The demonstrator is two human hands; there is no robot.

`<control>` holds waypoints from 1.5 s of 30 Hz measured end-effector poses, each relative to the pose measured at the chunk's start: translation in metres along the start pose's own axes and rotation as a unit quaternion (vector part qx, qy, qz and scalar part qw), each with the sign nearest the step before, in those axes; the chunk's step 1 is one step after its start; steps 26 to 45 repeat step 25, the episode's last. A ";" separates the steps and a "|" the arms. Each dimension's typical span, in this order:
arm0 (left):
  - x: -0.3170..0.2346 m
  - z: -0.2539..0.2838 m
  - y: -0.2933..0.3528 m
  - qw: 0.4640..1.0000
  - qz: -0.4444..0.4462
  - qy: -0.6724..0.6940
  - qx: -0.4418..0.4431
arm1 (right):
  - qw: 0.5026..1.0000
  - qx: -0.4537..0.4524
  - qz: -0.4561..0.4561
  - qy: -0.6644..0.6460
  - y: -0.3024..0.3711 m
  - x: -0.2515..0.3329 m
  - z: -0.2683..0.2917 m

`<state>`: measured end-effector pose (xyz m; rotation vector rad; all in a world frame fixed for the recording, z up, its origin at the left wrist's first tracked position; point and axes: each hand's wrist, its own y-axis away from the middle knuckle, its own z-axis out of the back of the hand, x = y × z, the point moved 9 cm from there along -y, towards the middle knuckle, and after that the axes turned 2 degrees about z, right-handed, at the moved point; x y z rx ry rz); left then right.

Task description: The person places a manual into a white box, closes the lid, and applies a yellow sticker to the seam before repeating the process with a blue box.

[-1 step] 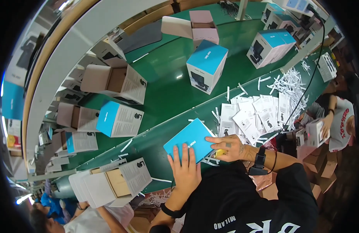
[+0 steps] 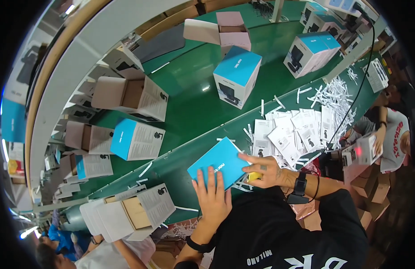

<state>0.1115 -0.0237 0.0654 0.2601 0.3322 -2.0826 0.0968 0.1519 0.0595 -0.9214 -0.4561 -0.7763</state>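
Observation:
A closed box with a blue top (image 2: 216, 157) rests on the near strip of the green table, in front of me. My left hand (image 2: 213, 201) lies on its top, fingers spread and stretched out. At the box's right side is my right hand (image 2: 268, 172), with its index finger against the edge. Its other fingers are curled round a small yellow object (image 2: 253, 176), mostly hidden, whose kind I cannot make out. Thin white paper strips lie on the table just below the box, by the right hand.
White printed leaflets (image 2: 288, 132) and a heap of paper strips (image 2: 335, 101) lie to the right. Across the table stand closed blue-topped boxes (image 2: 238, 76) and open boxes (image 2: 135, 96). An open box (image 2: 138, 210) is near left, beside a co-worker. Another person holds a box (image 2: 362, 152) at right.
My hands and the blue-topped box keep practically the same position; the whole view has shifted slightly. A red glow now shows on the box held by the person at right.

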 end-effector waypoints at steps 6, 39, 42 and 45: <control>0.000 0.011 0.001 0.996 0.000 0.043 -0.072 | 0.962 -0.044 -0.221 -0.152 0.025 -0.025 -0.018; -0.008 -0.041 -0.005 0.986 -0.025 -0.161 0.041 | 0.995 -0.064 -0.044 0.062 0.033 -0.021 -0.027; -0.008 -0.041 -0.005 0.986 -0.025 -0.161 0.041 | 0.995 -0.064 -0.044 0.062 0.033 -0.021 -0.027; -0.008 -0.041 -0.005 0.986 -0.025 -0.161 0.041 | 0.995 -0.064 -0.044 0.062 0.033 -0.021 -0.027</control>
